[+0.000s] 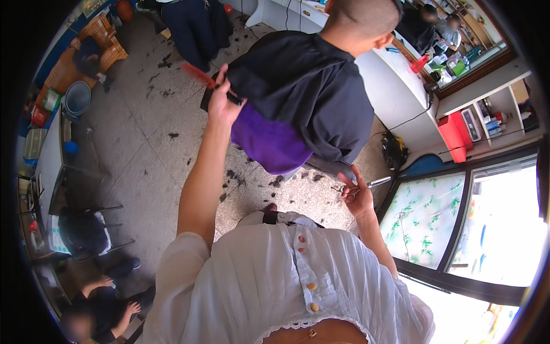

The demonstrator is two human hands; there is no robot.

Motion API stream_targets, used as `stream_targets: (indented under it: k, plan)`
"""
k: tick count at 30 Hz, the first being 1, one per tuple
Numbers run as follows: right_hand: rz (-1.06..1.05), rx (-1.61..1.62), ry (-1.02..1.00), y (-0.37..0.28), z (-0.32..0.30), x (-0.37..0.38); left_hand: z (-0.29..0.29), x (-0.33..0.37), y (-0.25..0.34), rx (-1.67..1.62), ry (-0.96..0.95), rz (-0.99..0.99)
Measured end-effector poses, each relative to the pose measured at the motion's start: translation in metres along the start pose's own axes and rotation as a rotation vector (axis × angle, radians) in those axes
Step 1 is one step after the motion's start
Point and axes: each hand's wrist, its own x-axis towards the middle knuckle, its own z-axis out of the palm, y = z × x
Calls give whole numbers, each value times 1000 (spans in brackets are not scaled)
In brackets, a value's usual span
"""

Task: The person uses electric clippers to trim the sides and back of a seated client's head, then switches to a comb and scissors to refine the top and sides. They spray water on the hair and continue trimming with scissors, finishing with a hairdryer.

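Note:
My left hand (222, 104) is raised beside the left shoulder of a seated person in a black cape (298, 86). Its fingers close round a slim comb-like tool (197, 75), red at the far end and dark near the palm; blur hides whether it has teeth or bristles. Lower and to the right, my right hand (359, 199) holds metal scissors (348, 191) by the finger loops, and the silvery shank (378, 182) points right. Neither hand touches the person's short-cropped head (366, 20). Purple cloth (266, 137) hangs below the cape's back.
Dark hair clippings (229, 179) litter the floor around the chair. At right stand a white counter (401, 74), a mirror (458, 34), shelves with a red box (455, 135) and a glazed door (424, 218). Other people sit or stand at the left and far side.

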Motion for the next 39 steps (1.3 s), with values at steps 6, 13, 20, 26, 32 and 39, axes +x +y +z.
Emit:
stream_targets:
  k: [6, 13, 20, 26, 32, 39]
  plan:
    - [-73, -147, -9, 30, 46, 37, 3, 25, 27, 479, -79, -31]
    - [-176, -105, 209, 47, 31, 43, -86, 44, 4, 862, 190, -95]
    - [-188, 25, 205, 50, 72, 58, -65, 68, 1, 799, -38, -313]
    - [-251, 167, 303, 69, 102, 91, -30, 89, -24, 548, -79, -426]
    - [-441, 190, 291, 36, 81, 58, 31, 140, -10, 636, -196, -101]
    - [-671, -129, 358, -44, 116, 52, 109, 176, -12, 830, -407, -106]
